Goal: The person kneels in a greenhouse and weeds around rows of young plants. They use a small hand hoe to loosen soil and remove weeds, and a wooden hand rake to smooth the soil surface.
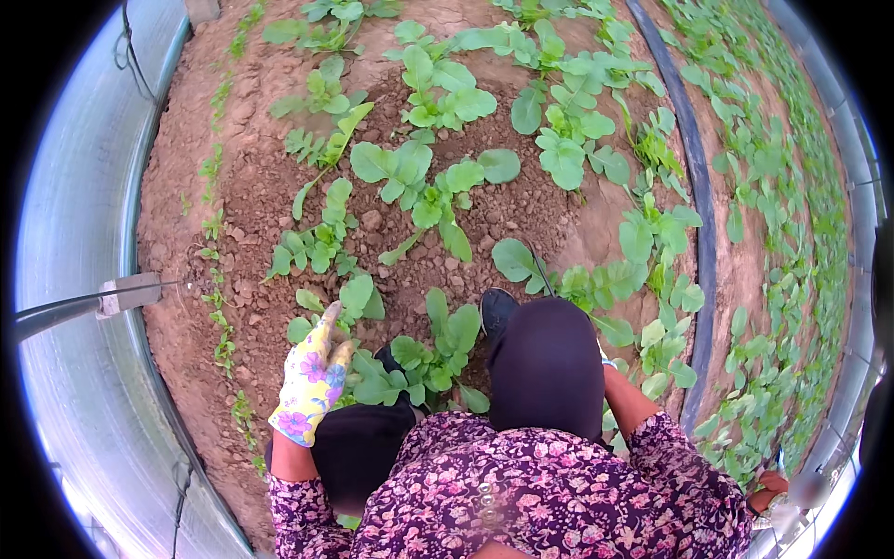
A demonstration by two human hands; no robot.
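My left hand (314, 381), in a yellow-and-white floral work glove, is held low over the soil beside my left knee. Its index finger points forward and its thumb stands apart, with nothing visible between them. Just past the fingertip grows a leafy green seedling (356, 295). Behind my right knee most of my right hand is hidden; only a strip of pale glove cuff (607, 360) shows. A thin dark rod or blade (540, 267) sticks out ahead of that knee, and what holds it cannot be seen. Between my legs stands another broad-leaved plant (441, 349).
Rows of similar plants (447, 91) grow ahead in loose brown soil (377, 223). A black irrigation hose (698, 182) runs along the right. Plastic greenhouse sheeting (77, 202) with a block (130, 295) borders the left. Another person (768, 492) is at the lower right.
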